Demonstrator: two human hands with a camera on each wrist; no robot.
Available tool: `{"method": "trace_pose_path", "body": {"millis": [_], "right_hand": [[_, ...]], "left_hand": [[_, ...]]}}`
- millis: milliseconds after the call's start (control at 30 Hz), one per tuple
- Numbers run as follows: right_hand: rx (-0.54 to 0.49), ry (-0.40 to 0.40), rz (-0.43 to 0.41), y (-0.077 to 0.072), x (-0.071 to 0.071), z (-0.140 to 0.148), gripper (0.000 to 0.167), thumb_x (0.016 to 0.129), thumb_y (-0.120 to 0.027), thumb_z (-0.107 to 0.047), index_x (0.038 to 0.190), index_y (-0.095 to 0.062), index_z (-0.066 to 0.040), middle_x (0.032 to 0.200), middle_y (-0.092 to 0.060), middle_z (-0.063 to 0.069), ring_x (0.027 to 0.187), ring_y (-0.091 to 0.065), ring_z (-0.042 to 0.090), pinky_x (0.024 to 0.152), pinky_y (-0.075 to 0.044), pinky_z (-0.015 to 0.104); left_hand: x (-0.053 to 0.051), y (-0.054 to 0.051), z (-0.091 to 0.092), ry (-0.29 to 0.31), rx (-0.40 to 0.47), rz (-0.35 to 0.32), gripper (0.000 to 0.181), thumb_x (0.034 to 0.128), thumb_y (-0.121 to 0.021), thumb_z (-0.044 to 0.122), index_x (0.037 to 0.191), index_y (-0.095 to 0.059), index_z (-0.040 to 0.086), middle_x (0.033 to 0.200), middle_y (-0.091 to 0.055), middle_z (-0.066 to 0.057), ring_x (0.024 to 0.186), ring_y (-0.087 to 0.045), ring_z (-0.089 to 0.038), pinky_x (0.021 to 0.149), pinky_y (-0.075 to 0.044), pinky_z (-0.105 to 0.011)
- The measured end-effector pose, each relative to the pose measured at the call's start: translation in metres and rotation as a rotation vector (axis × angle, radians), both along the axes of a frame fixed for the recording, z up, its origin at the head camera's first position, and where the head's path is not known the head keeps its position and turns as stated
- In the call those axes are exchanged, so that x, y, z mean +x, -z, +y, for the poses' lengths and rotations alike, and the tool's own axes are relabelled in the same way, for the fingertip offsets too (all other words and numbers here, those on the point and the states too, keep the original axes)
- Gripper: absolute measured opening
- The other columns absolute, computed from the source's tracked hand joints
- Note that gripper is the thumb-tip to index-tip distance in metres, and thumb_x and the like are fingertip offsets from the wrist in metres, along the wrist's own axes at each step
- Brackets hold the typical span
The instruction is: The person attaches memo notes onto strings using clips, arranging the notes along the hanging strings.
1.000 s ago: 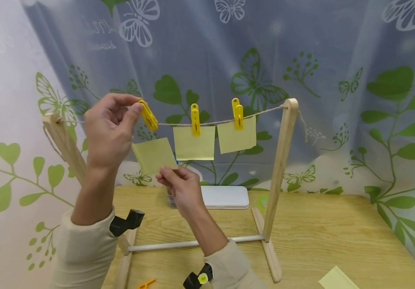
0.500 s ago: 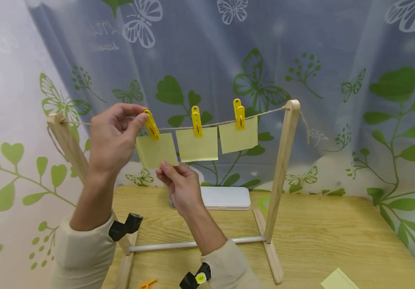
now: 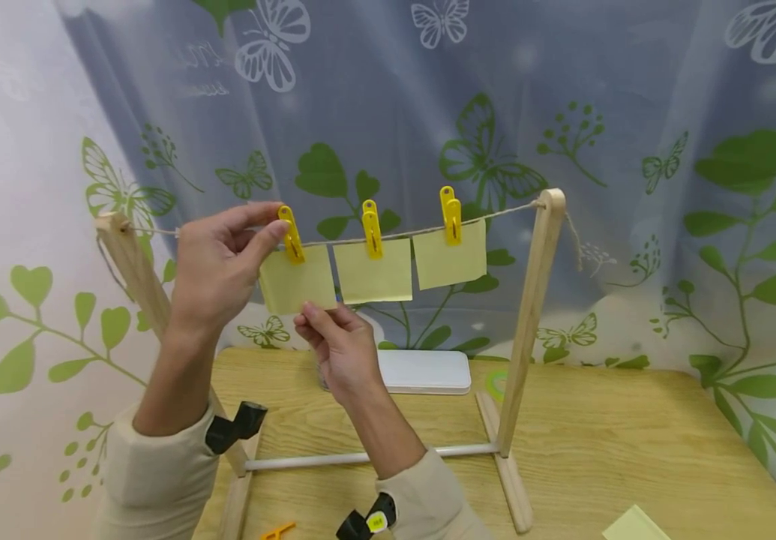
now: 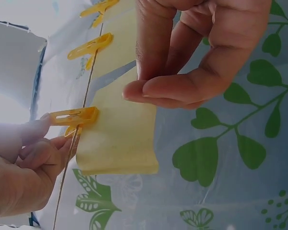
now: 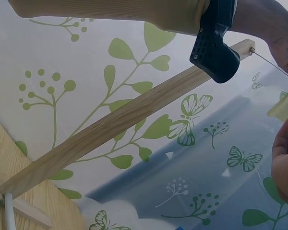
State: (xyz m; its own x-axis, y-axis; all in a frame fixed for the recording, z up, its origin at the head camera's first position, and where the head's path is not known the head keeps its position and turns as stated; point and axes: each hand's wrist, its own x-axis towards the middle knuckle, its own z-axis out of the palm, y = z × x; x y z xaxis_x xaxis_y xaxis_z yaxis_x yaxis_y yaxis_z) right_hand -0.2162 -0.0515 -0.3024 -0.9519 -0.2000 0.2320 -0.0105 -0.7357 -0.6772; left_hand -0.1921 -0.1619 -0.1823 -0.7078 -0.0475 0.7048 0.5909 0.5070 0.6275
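At the far left, a post [image 3: 134, 266] holds 1 end of the string [image 3: 517, 211]. Next, the left hand [image 3: 217, 266] pinches the left clip [image 3: 292, 241], which sits over the string and the top of the left note [image 3: 298, 281]. The right hand [image 3: 345, 349] grasps that note's lower edge, thumb in front. Rightward, 2 more notes [image 3: 374, 271] hang from 2 clips [image 3: 372, 231], then comes the right post [image 3: 529, 330]. Beyond, a loose note [image 3: 636, 525] lies on the surface [image 3: 610, 435].

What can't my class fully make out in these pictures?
Head view: part of the string, hidden behind the left hand.
Left wrist view: part of the held note, behind the right hand.
Head view: orange piece and loose paper, cut off by bottom edge.
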Motion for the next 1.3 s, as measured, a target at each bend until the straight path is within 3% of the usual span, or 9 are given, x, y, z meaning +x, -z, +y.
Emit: {"method": "trace_pose_path", "body": {"millis": [133, 233, 600, 767, 900, 1000, 1133, 1300], "right_hand": [[-0.006, -0.007, 0.010, 0.000, 0.001, 0.001, 0.028, 0.094, -0.053, 0.004, 0.079, -0.068, -0.014, 0.079, -0.067, -0.004, 0.075, -0.065, 0.005, 0.077, -0.054, 0.018], [-0.017, -0.013, 0.009, 0.000, 0.001, 0.001, 0.029, 0.093, -0.052, 0.005, 0.078, -0.068, -0.014, 0.078, -0.068, -0.005, 0.075, -0.065, 0.005, 0.077, -0.054, 0.018], [-0.011, -0.031, 0.030, 0.001, 0.001, 0.003, 0.035, 0.093, -0.051, 0.007, 0.079, -0.070, -0.019, 0.079, -0.068, -0.008, 0.076, -0.065, 0.005, 0.077, -0.054, 0.018], [0.031, -0.035, 0.023, 0.003, 0.001, 0.005, 0.028, 0.093, -0.053, 0.004, 0.084, -0.070, -0.017, 0.082, -0.066, -0.006, 0.079, -0.065, 0.005, 0.081, -0.053, 0.019], [0.096, -0.038, 0.030, 0.007, 0.002, 0.011, 0.024, 0.093, -0.054, 0.003, 0.091, -0.068, -0.017, 0.088, -0.065, -0.006, 0.084, -0.065, 0.005, 0.088, -0.052, 0.022], [0.157, -0.036, 0.051, 0.013, 0.003, 0.017, 0.020, 0.093, -0.055, 0.002, 0.099, -0.067, -0.012, 0.089, -0.066, -0.006, 0.085, -0.065, 0.006, 0.089, -0.052, 0.023], [0.214, -0.048, 0.082, 0.022, 0.005, 0.027, 0.024, 0.091, -0.060, -0.001, 0.114, -0.063, 0.003, 0.091, -0.067, -0.004, 0.085, -0.065, 0.008, 0.085, -0.053, 0.022], [0.348, -0.067, 0.160, 0.037, 0.012, 0.050, 0.044, 0.086, -0.070, -0.012, 0.120, -0.057, 0.012, 0.099, -0.066, -0.004, 0.088, -0.065, 0.007, 0.085, -0.053, 0.023]], "left_hand": [[-0.001, 0.001, 0.001, 0.007, 0.013, 0.037, 0.024, 0.0898, -0.065, 0.010, 0.111, -0.069, -0.001, 0.098, -0.071, -0.020, 0.038, -0.033, -0.004, 0.042, -0.029, -0.017], [-0.001, 0.002, 0.002, 0.013, 0.014, 0.044, 0.025, 0.0899, -0.064, 0.010, 0.112, -0.069, 0.000, 0.100, -0.071, -0.020, 0.039, -0.035, -0.003, 0.042, -0.029, -0.017], [0.001, 0.003, 0.003, 0.006, -0.005, 0.020, 0.026, 0.0910, -0.063, 0.011, 0.114, -0.068, -0.001, 0.110, -0.069, -0.017, 0.058, -0.058, 0.005, 0.043, -0.032, -0.015], [0.000, 0.003, 0.002, 0.011, 0.001, 0.039, 0.027, 0.0898, -0.065, 0.010, 0.114, -0.068, -0.001, 0.108, -0.070, -0.017, 0.042, -0.046, 0.000, 0.038, -0.027, -0.018], [0.003, 0.004, -0.001, 0.029, 0.028, 0.039, 0.029, 0.0916, -0.063, 0.012, 0.118, -0.066, 0.002, 0.109, -0.070, -0.013, 0.039, -0.043, -0.005, 0.035, -0.026, -0.020], [0.006, 0.005, -0.003, 0.033, 0.049, 0.046, 0.030, 0.0931, -0.061, 0.016, 0.122, -0.065, 0.006, 0.112, -0.069, -0.001, 0.039, -0.044, -0.006, 0.035, -0.026, -0.021], [0.009, 0.009, -0.006, 0.032, 0.082, 0.113, 0.030, 0.0926, -0.061, 0.013, 0.122, -0.065, 0.008, 0.111, -0.067, 0.012, 0.038, -0.042, -0.003, 0.035, -0.026, -0.022], [0.016, 0.022, -0.013, 0.049, 0.141, 0.203, 0.031, 0.0884, -0.064, 0.002, 0.119, -0.064, 0.000, 0.108, -0.069, 0.011, 0.044, -0.042, -0.002, 0.039, -0.026, -0.020]]}}
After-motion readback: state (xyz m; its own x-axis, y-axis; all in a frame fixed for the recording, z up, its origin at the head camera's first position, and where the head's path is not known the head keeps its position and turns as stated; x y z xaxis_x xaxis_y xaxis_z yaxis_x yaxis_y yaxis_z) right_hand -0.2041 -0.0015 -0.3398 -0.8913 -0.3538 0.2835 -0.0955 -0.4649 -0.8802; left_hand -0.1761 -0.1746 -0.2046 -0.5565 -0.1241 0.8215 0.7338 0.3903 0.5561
